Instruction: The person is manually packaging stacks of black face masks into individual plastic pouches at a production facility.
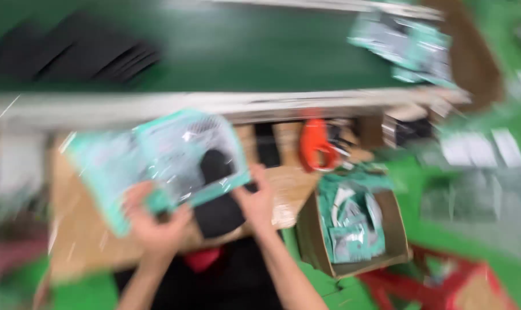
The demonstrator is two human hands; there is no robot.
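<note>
The frame is heavily motion-blurred. My left hand grips the lower edge of a clear plastic pouch with teal borders, held tilted above a brown work surface. My right hand holds a flat black piece at the pouch's open lower right corner; part of the black piece shows through the pouch. Whether it is moving in or out cannot be told.
A cardboard box at the right holds several more teal pouches. A green belt runs across the top, with black pieces at left and teal pouches at right. An orange-red tool lies behind.
</note>
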